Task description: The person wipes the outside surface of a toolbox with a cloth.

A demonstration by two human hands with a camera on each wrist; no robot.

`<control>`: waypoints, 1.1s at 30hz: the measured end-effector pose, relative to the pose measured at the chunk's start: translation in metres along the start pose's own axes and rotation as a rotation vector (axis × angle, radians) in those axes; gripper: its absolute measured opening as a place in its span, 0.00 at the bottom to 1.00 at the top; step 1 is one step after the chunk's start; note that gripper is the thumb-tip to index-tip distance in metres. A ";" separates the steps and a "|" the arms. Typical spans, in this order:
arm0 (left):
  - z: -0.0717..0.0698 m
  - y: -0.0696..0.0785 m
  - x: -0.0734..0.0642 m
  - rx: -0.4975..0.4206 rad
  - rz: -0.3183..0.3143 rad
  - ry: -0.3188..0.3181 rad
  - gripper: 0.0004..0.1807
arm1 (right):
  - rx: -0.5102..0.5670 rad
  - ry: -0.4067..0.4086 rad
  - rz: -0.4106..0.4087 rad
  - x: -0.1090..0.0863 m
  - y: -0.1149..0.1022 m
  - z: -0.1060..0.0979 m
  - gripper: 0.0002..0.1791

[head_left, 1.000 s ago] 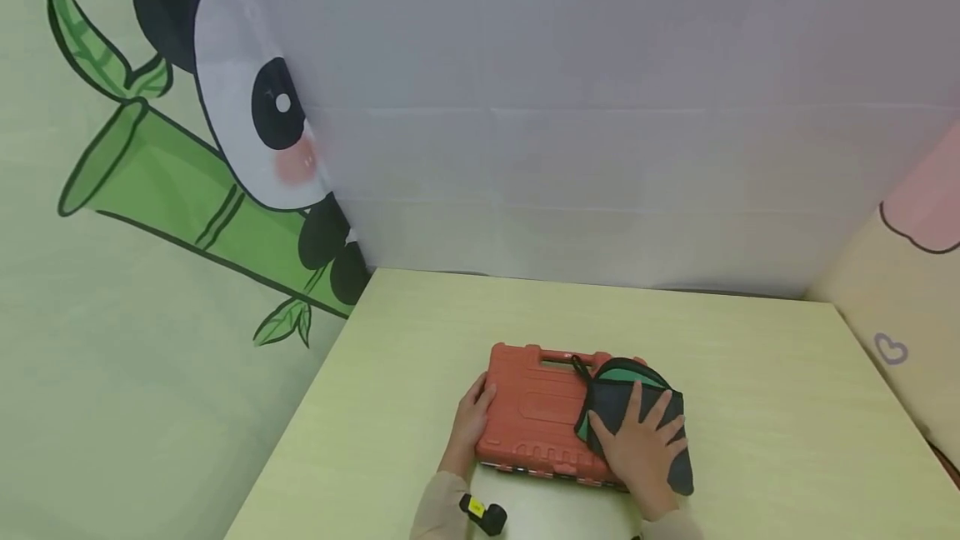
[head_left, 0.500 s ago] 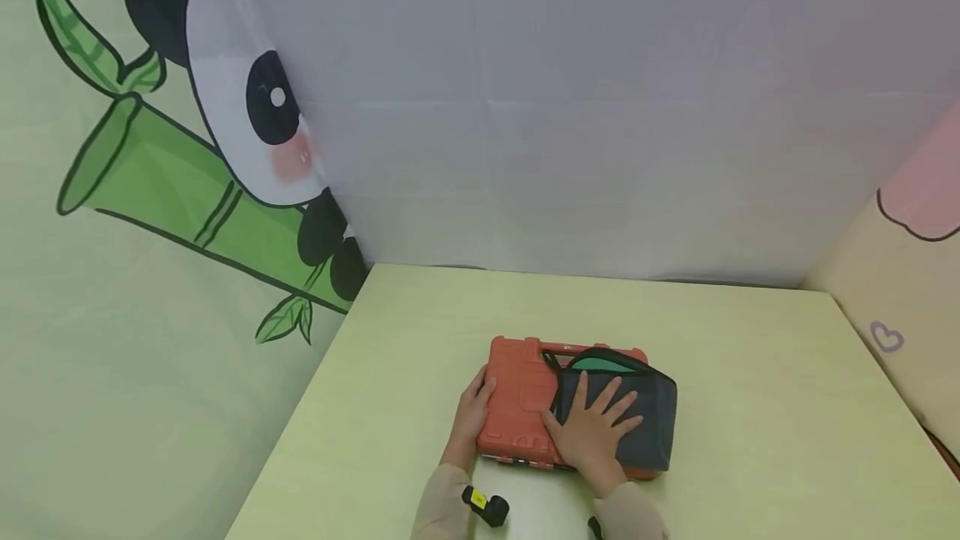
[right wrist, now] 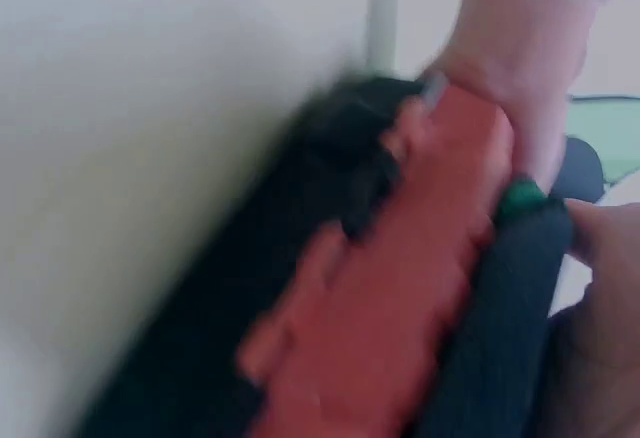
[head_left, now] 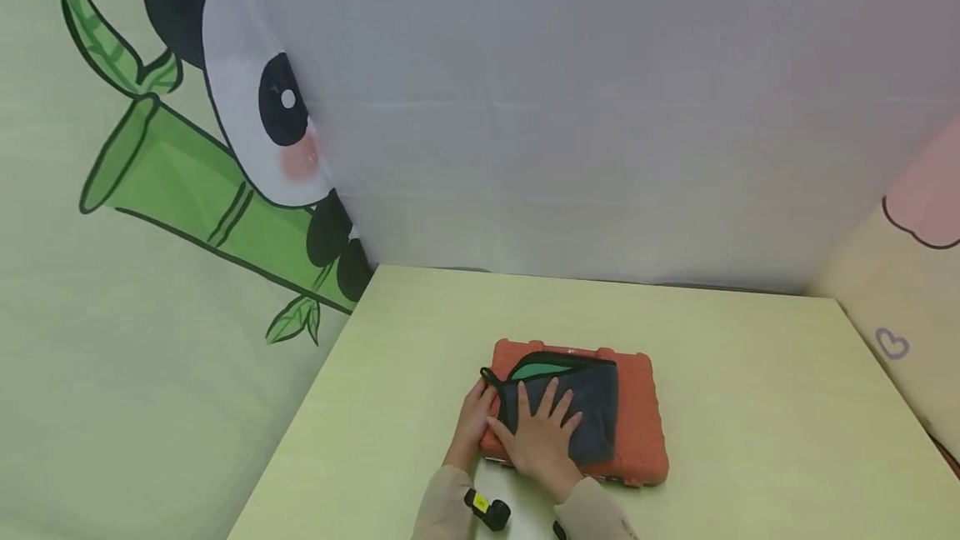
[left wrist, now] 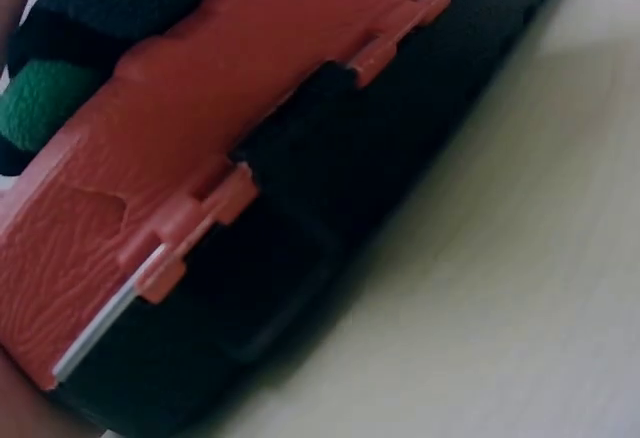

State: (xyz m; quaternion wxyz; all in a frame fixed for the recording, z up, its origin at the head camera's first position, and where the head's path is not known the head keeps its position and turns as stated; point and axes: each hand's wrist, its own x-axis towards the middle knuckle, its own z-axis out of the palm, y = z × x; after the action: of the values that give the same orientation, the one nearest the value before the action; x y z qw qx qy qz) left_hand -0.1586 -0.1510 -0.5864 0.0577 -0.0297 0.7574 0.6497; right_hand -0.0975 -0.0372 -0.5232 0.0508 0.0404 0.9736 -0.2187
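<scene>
- Left hand (head_left: 474, 413): its fingers grip the left edge of the red case (head_left: 641, 423), probably to keep it from sliding; how far they reach underneath cannot be told.
- Loop (head_left: 489, 376): sticks out from the pouch's corner, just beyond the left fingertips, seemingly loose rather than held.
- Pouch (head_left: 596, 415): lies flat on the case under the right palm and fingers, its green strip (head_left: 538, 370) beyond the fingertips; the lid seems to serve as its shelf.
- Right hand (head_left: 542, 440): fingers spread over the pouch, pinching nothing, likely to share the pressure across soft cloth; the thumb points towards the left fingers.
- Case: rests flat on the tabletop (head_left: 750, 390), between the left fingers and well right of the right ones; its clasps (left wrist: 370, 53) are on the side nearer the wrists.
</scene>
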 end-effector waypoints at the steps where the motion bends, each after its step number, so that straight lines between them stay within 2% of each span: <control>1: -0.001 -0.001 0.000 0.013 0.009 -0.004 0.27 | 0.022 0.020 -0.002 0.000 0.002 -0.001 0.45; 6: -0.005 -0.003 -0.001 0.013 0.028 -0.030 0.32 | 0.069 0.140 0.001 0.003 0.016 -0.001 0.47; 12: -0.009 -0.007 -0.004 0.018 0.026 -0.055 0.32 | 0.053 0.123 0.081 0.002 0.033 -0.002 0.51; 21: -0.016 0.024 -0.019 -0.045 0.007 -0.064 0.29 | 0.059 0.110 0.182 -0.009 0.077 -0.027 0.55; 24: -0.015 0.018 -0.015 -0.038 -0.003 -0.060 0.29 | 0.053 0.133 0.215 -0.014 0.092 -0.032 0.53; 27: -0.014 0.006 -0.009 -0.019 -0.003 -0.042 0.31 | 0.040 0.130 0.228 -0.018 0.099 -0.034 0.48; 30: -0.014 -0.002 -0.006 -0.010 -0.004 -0.036 0.32 | 0.025 0.098 0.223 -0.020 0.096 -0.032 0.45; 33: -0.014 0.001 -0.007 -0.007 0.003 -0.047 0.31 | 0.019 0.073 0.227 -0.019 0.089 -0.029 0.45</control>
State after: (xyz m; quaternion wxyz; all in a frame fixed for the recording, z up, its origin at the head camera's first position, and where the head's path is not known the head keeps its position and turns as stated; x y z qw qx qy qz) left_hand -0.1527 -0.1650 -0.5826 0.0746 -0.0135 0.7535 0.6531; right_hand -0.0717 0.0546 -0.5322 0.0394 0.1586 0.9619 -0.2190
